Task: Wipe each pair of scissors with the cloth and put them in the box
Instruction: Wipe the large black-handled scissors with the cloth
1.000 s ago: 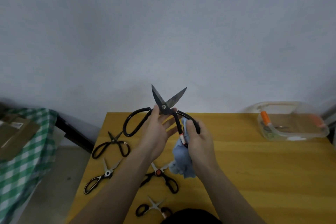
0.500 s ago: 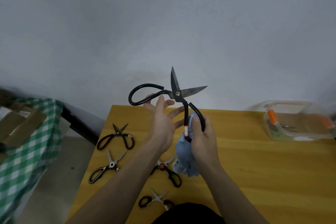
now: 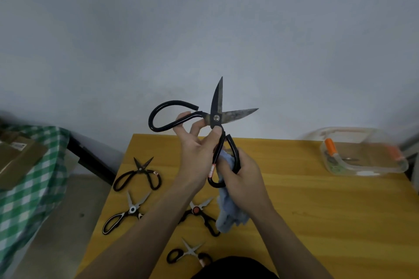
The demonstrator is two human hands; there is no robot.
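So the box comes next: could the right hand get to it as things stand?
Probably yes, once freed: bare table lies between the right hand and the box, but it now grips the cloth and scissors.

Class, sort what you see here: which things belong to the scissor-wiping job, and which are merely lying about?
Belong to the job:
large black scissors, held open by left hand and right hand
blue cloth
four scissors on the table
clear box

Lying about:
green checked cloth
cardboard box

No text on anything here is legible.
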